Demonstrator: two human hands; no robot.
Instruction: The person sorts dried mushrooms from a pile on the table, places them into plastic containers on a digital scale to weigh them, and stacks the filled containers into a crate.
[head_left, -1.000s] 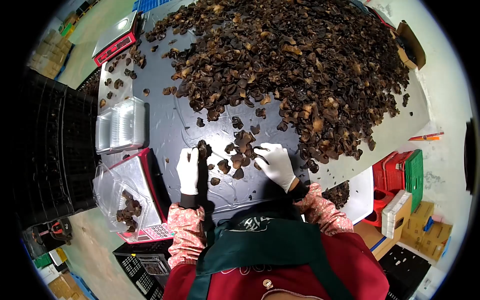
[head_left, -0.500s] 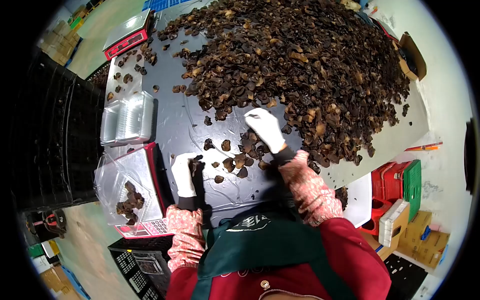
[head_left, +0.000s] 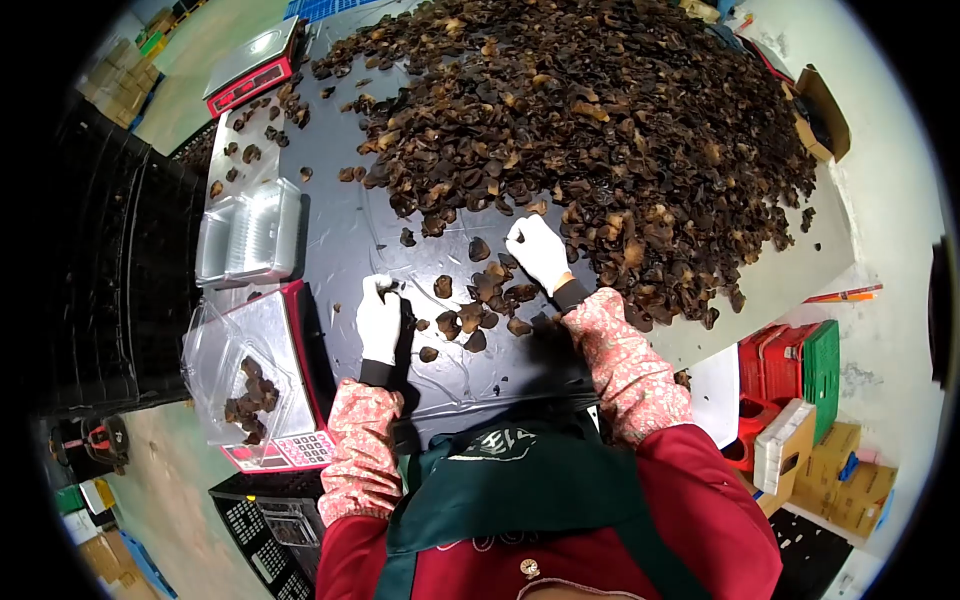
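My left hand (head_left: 379,318), in a white glove, is closed at the left of the dark tabletop. A dark piece of wood ear mushroom (head_left: 399,287) shows at its fingertips. My right hand (head_left: 540,252), also gloved, is curled closed beside the near edge of a big heap of wood ear mushrooms (head_left: 620,150); what its fingers hold, if anything, is hidden. Between the hands lies a small loose group of mushroom pieces (head_left: 488,285), with a single piece (head_left: 479,249) just left of my right hand.
On the left, a red scale (head_left: 312,350) carries a clear plastic box (head_left: 215,345) with mushrooms inside. Stacked clear trays (head_left: 265,230) stand beyond it, then a second scale (head_left: 255,65). Black crates (head_left: 110,260) rise at far left; red and green bins (head_left: 822,375) stand right.
My left hand has moved forward, and a loose piece near it is gone from its place. My right hand has shifted right and slightly back; a single piece now lies left of it.
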